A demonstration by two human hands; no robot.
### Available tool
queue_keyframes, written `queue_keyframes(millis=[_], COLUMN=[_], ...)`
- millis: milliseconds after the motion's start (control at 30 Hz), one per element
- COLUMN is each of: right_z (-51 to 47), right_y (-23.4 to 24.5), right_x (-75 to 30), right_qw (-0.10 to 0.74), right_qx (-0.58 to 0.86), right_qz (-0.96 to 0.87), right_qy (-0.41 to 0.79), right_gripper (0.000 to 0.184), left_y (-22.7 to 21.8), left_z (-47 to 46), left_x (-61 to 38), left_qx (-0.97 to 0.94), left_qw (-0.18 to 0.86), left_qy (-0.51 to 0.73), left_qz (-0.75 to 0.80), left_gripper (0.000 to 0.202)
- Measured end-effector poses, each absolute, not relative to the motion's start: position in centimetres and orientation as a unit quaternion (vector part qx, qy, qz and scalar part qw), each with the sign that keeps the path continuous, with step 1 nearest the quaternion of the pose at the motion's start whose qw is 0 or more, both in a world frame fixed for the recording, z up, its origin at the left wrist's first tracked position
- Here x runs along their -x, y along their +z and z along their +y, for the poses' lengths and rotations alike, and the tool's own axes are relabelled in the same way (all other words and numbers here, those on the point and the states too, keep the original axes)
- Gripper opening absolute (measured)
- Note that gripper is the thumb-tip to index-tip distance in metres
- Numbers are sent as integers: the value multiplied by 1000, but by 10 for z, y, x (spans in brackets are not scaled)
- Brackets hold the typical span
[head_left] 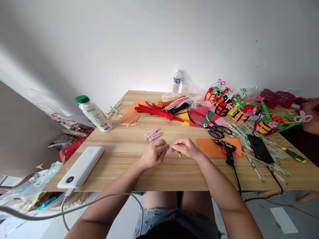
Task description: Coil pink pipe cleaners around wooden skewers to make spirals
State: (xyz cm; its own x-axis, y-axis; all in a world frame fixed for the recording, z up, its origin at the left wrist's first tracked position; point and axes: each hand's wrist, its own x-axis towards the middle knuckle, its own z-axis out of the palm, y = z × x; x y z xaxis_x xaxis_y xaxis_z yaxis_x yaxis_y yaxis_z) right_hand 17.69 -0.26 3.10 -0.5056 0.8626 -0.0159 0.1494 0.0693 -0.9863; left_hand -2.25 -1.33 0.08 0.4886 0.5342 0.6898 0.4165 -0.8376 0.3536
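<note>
Over the middle of the table, my left hand and my right hand meet with closed fingertips. Between them they pinch a short pink pipe cleaner, mostly hidden by the fingers. Just beyond my left hand lie several coiled pink pipe cleaners, side by side on the wood. To the right of my right hand, a black hot glue gun rests on a sheet of orange felt. Black-handled scissors lie behind it.
Bundled red pipe cleaners lie at the back. Flower baskets, a phone, wrapped sticks and a screwdriver occupy the right. A power bank and bottle stand left. Another person's hand shows at far right.
</note>
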Motion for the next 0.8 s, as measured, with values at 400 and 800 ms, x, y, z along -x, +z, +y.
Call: queue_keyframes(millis=[400,800], right_z=[-8,-5], right_y=[25,28], right_x=[-157,-160], right_qw=[395,363], right_qx=[381,408], right_qz=[-403,-449], right_qy=[733,707], right_gripper=[14,20], left_y=[3,5], left_z=[-13,-13], left_x=[21,18], left_qx=[-861,-804], left_qw=[-111,226], left_qy=[418,440], left_qz=[267,330], left_gripper=[17,30])
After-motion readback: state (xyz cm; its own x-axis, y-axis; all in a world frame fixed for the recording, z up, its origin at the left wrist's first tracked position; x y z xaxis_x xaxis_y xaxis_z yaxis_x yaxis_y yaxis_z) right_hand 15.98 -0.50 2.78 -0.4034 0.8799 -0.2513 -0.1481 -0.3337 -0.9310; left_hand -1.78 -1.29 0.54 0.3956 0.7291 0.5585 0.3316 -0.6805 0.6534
